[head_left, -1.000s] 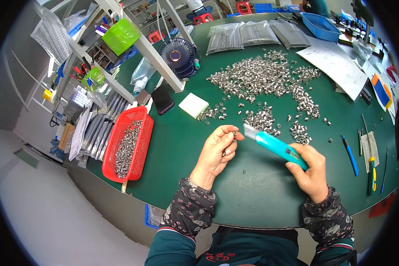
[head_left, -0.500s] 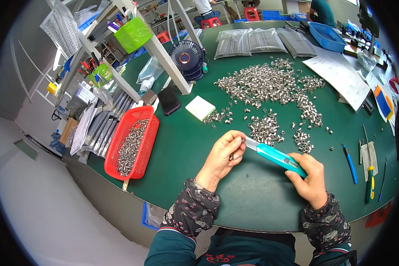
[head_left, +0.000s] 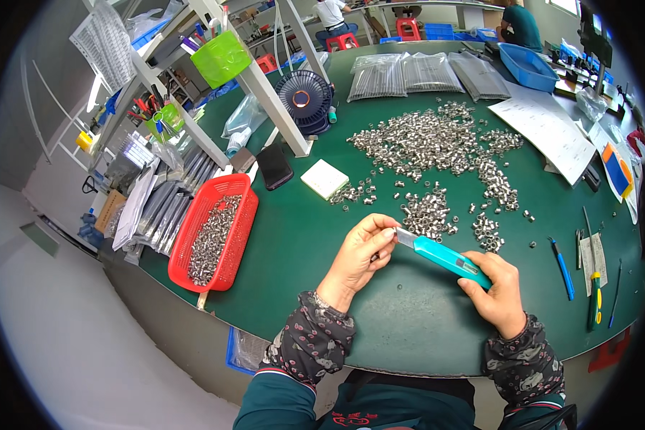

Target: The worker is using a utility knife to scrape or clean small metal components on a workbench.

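My right hand (head_left: 496, 292) is closed round the teal handle of a utility knife (head_left: 444, 258), whose blade points left. At the blade's tip, the thumb and fingers of my left hand (head_left: 362, 258) pinch a small metal ring, mostly covered by the fingertips. The blade touches or nearly touches it; I cannot tell which. Just beyond my hands lies a small heap of short metal rings (head_left: 426, 213), with a much larger pile of rings (head_left: 416, 136) farther back on the green table (head_left: 408, 322).
A red plastic basket (head_left: 248, 215) holding rings stands at the left. Near it are a phone (head_left: 274, 167), a sticky-note pad (head_left: 325, 178) and a small fan (head_left: 304, 100). At the right lie a blue pen-like tool (head_left: 562, 269) and a yellow-green screwdriver (head_left: 595, 301). Bagged rods (head_left: 430, 74) lie behind.
The knife and both hands have shifted only slightly; the blade remains at my left fingertips. The whole view has moved a little.
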A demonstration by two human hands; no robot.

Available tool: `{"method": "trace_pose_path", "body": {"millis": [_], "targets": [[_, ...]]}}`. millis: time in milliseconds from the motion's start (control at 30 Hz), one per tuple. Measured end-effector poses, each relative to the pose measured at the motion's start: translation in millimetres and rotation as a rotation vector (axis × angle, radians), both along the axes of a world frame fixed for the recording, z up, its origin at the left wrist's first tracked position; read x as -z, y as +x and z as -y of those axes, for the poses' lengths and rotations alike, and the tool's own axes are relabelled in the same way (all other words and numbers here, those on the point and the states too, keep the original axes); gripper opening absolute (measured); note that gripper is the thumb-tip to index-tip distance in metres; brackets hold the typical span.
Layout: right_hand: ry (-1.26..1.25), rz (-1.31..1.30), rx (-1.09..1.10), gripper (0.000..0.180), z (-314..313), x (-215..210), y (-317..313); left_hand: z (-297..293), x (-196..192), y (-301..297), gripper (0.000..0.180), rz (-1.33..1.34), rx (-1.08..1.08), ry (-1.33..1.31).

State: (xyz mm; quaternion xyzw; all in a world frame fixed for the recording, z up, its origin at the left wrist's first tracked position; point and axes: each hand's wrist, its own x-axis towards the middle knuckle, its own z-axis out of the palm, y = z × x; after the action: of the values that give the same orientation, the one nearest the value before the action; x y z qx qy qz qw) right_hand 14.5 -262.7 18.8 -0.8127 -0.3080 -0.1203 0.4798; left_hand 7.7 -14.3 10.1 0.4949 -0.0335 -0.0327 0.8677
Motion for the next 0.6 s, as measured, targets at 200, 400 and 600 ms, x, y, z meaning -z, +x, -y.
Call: {"method": "trace_pose_path", "body": {"millis": [200,400,600], "targets": [[-0.016,0.001,-0.004,0.031,0.5,0.1,-0.4,-2.4,2.8,0.9,0.011,0.012,0.027,-0.020],[-0.026,0.002,-0.005,0.031,0.5,-0.5,-0.2,-2.3,3.8,2.5,0.013,-0.003,0.000,-0.073],[-0.011,-0.005,-0.013,0.031,0.5,-0.3,-1.8,-2.4,3.8,1.4,0.014,-0.021,-0.044,0.000]]}}
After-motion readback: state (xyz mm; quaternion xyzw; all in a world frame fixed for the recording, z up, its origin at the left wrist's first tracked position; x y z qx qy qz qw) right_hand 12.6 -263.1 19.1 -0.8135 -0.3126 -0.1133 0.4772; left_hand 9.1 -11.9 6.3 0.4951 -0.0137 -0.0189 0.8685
